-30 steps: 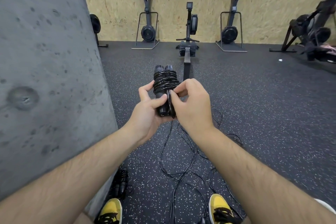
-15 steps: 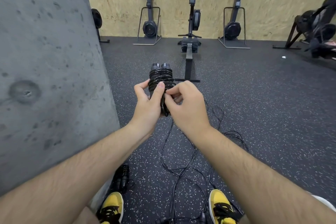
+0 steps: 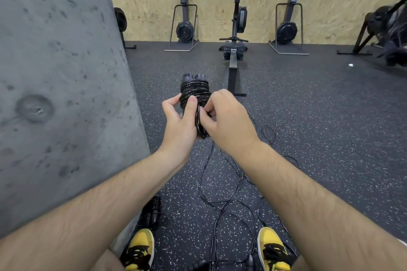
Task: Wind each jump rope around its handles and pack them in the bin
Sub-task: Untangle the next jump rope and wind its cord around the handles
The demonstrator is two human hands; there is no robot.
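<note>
Left hand (image 3: 179, 121) grip clenched round black cord-wound jump rope bundle (image 3: 194, 91); right hand (image 3: 226, 121) grip pinched black cord loop (image 3: 198, 122). No legible writing anywhere.

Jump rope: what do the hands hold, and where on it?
Left hand grips the wound jump rope round its handles; right hand pinches a cord loop.

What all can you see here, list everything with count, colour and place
Wound rope: one, black, held in both hands.
Loose ropes: count unclear, black, floor between shoes.
Rope bundle: one, black, floor by pillar.
Pillar: one, grey, left.
Rower: one, black, centre back.
Ski machines: two, black, against back wall.
Shoes: two, yellow and black, bottom.
Left hand: grips wound rope.
Right hand: pinches rope end.
</note>
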